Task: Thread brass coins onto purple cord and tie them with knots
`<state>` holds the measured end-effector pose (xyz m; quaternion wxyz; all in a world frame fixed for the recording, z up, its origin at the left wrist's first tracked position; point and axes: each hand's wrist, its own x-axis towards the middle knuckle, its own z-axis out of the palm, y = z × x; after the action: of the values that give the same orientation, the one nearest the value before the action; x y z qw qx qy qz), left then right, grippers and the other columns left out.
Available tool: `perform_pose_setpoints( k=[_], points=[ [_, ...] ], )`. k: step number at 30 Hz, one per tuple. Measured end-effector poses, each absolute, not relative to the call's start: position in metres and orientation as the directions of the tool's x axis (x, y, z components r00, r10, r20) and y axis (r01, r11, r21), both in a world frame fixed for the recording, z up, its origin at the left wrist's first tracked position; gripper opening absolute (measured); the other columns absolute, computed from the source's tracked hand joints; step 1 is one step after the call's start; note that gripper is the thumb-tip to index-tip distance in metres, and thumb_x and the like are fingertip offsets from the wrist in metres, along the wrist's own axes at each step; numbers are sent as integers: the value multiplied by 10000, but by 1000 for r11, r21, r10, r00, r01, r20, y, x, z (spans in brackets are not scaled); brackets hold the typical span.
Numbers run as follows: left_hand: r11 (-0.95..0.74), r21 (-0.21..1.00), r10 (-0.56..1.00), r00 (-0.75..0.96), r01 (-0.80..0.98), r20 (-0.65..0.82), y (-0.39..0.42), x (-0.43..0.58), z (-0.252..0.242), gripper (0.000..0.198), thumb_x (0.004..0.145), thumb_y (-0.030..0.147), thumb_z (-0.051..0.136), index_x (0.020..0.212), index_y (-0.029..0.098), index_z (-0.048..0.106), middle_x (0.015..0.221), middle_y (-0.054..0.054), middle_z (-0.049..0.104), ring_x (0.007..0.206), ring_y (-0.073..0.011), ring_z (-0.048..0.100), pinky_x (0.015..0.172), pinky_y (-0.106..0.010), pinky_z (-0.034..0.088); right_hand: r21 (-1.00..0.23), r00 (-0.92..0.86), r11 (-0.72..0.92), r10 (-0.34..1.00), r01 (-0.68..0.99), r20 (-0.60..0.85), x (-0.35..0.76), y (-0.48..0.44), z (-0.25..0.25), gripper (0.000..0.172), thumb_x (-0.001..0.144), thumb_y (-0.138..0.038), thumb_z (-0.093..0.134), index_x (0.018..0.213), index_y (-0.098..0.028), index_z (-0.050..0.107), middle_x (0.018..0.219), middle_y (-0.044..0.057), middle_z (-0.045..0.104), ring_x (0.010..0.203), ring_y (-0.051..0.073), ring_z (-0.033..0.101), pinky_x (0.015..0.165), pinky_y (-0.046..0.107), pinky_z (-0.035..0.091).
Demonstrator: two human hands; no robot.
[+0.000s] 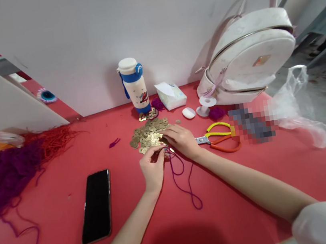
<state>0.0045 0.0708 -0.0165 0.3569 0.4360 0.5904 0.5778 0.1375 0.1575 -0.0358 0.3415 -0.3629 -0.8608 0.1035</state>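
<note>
My left hand (153,167) is closed in a pinch on a purple cord (187,191), whose loops trail down onto the red table. Just beyond it lies a pile of brass-coloured coins (148,134) with holes in them. My right hand (182,138) is at the right edge of this pile, fingers bent together and fingertips down among the coins. Whatever sits between those fingertips is too small to make out. Scissors (203,139) with yellow and orange handles lie spread beside my right hand, their blade tips hidden behind it.
A phone (96,206) lies at left, near purple yarn (9,176) and red strands (56,141). Behind the coins stand a white and blue bottle (136,87) and a tissue pack (173,98). A white spool (205,106), backpack (242,62) and plastic bag (294,107) are at right.
</note>
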Motion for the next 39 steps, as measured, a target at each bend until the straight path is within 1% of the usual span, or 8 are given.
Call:
perform_pose_setpoints(
  k=[6, 10, 12, 17, 20, 26, 34, 39],
  points=[
    [-36, 993, 909, -410, 113, 80, 81, -8, -17, 97, 785, 232, 671, 839, 184, 735, 726, -18, 719, 616, -150, 688, 634, -272, 601, -581, -408, 639, 769, 504, 492, 142, 157, -31, 191, 950, -239, 559, 950, -232, 750, 939, 82, 651, 903, 203, 611, 767, 304, 490],
    [-20, 997, 907, -418, 72, 49, 84, -11, -19, 110, 769, 239, 682, 840, 175, 735, 681, -17, 714, 594, -156, 690, 605, -276, 605, -739, -303, 575, 816, 350, 492, 145, 154, -25, 169, 941, -248, 569, 916, -218, 734, 928, 71, 678, 889, 195, 638, 796, 312, 511],
    [-16, 998, 904, -424, 65, 43, 85, -11, -19, 116, 764, 245, 682, 837, 171, 734, 671, -18, 711, 584, -156, 688, 592, -277, 604, -780, -267, 558, 827, 283, 494, 146, 152, -23, 184, 948, -253, 545, 912, -214, 721, 909, 65, 701, 868, 192, 650, 777, 313, 521],
    [-45, 998, 875, -481, 54, 66, 86, -12, -20, 128, 746, 255, 704, 829, 161, 726, 663, -15, 706, 579, -152, 682, 573, -268, 589, -823, -197, 489, 872, 288, 449, 147, 145, -24, 182, 925, -260, 548, 964, -210, 718, 939, 60, 738, 748, 171, 659, 718, 308, 531],
    [-79, 995, 864, -495, 60, 98, 85, -12, -19, 116, 765, 249, 696, 841, 169, 732, 673, -13, 708, 595, -149, 681, 583, -263, 583, -834, -234, 459, 886, 305, 401, 145, 144, -25, 214, 914, -242, 552, 1047, -199, 714, 973, 68, 748, 771, 177, 679, 676, 285, 525],
    [-130, 981, 853, -489, 142, 184, 81, -9, -16, 83, 786, 218, 680, 841, 186, 734, 743, -14, 724, 637, -145, 683, 646, -271, 577, -759, -414, 530, 830, 378, 373, 142, 147, -28, 234, 927, -176, 519, 1025, -218, 727, 1003, 65, 752, 909, 201, 688, 824, 323, 518],
    [-133, 978, 845, -497, 162, 197, 83, -12, -21, 92, 797, 234, 681, 860, 191, 734, 775, -16, 727, 654, -148, 687, 667, -278, 578, -798, -474, 530, 803, 288, 363, 142, 149, -29, 215, 911, -146, 541, 985, -223, 727, 946, 50, 742, 876, 188, 683, 824, 312, 524],
    [-148, 969, 845, -483, 199, 228, 84, -13, -19, 93, 803, 236, 673, 855, 189, 734, 796, -22, 726, 666, -149, 688, 681, -288, 576, -820, -421, 527, 811, 224, 406, 143, 149, -28, 250, 867, -79, 538, 934, -215, 737, 945, 60, 668, 891, 182, 649, 808, 304, 529]
  ],
)
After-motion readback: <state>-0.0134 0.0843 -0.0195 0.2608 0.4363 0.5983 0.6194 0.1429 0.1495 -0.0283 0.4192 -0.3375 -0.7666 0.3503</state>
